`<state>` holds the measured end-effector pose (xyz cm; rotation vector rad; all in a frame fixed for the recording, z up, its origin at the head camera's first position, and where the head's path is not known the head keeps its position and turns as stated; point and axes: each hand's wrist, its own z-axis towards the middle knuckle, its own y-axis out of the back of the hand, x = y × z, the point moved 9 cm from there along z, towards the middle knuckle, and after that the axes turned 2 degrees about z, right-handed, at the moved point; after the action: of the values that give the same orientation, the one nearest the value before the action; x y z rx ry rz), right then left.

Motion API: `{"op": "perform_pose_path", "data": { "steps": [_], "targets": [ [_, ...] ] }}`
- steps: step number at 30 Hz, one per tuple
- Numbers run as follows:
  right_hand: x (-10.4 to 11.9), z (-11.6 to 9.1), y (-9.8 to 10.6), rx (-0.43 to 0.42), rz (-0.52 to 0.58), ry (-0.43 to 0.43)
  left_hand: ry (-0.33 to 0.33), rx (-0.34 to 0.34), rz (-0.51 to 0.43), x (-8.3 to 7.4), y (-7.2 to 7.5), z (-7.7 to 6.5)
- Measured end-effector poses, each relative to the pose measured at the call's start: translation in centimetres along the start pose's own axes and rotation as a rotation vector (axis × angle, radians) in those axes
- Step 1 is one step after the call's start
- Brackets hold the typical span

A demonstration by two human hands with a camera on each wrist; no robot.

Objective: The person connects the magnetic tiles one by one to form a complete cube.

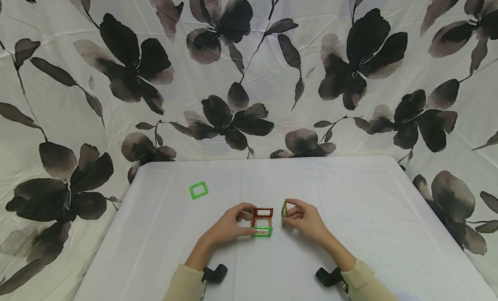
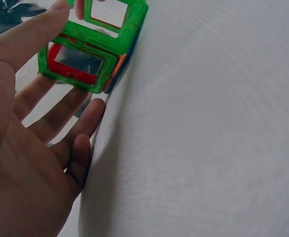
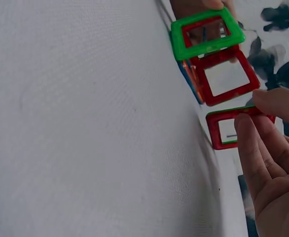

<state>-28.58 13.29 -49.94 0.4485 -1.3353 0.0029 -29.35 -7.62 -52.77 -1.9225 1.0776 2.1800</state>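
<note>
My left hand (image 1: 233, 225) holds a small open box of magnetic frame tiles (image 1: 264, 227) on the table. In the left wrist view, its thumb lies over the upper green tile (image 2: 92, 38) while other fingers reach behind the box. Red tiles (image 3: 207, 89) form other sides, and blue and orange edges show low down by the tabletop. Just right of the box, my right hand (image 1: 309, 219) pinches an upright red-and-green square tile (image 3: 214, 129) between thumb and fingers. A narrow gap separates this tile from the box in the head view.
A lone green square tile (image 1: 191, 193) lies flat on the white-covered table (image 1: 330, 180), farther back and left of the box. Behind the table hangs a floral cloth (image 1: 288, 97). Both wrists wear dark camera mounts (image 1: 215, 273).
</note>
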Motion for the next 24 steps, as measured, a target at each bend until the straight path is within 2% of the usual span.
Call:
{"op": "perform_pose_path", "data": {
  "steps": [6, 12, 16, 20, 24],
  "targets": [
    [2.0, -0.3, -0.4, 0.046, 0.016, -0.027, 0.01, 0.001, 0.004, 0.1, 0.0, 0.0],
    [0.5, -0.4, -0.5, 0.019, -0.023, -0.011, 0.011, -0.004, 0.022, 0.0, 0.1, 0.0],
    [-0.7, -0.3, -1.0, 0.048, 0.016, -0.009, 0.003, -0.005, 0.015, -0.1, 0.1, -0.1],
    [-0.4, -0.2, -1.4, 0.058, 0.032, 0.005, -0.003, -0.007, -0.002, -0.1, 0.0, -0.1],
    [0.8, -0.3, -1.7, 0.051, 0.035, 0.014, -0.009, -0.008, -0.008, 0.0, 0.0, -0.1]
  ]
}}
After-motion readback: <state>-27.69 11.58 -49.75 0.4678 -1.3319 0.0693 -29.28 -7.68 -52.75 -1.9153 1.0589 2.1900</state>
